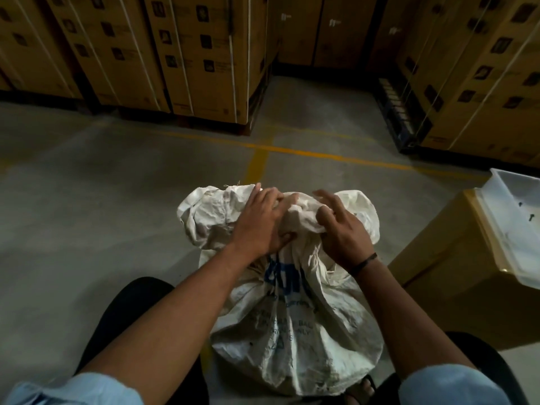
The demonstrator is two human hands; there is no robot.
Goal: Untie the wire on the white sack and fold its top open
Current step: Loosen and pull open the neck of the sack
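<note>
Cartons (204, 54) behind, tray (520, 229) nearby, left hand (260, 220) pressing sack (292, 331), right hand (342, 232) seemingly pinching

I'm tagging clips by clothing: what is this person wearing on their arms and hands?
Light blue sleeves end near the elbows, leaving both forearms bare. A thin dark band circles the right wrist. The left hand and right hand are ungloved.

white sack (295, 331), upright, neck bunched
</note>
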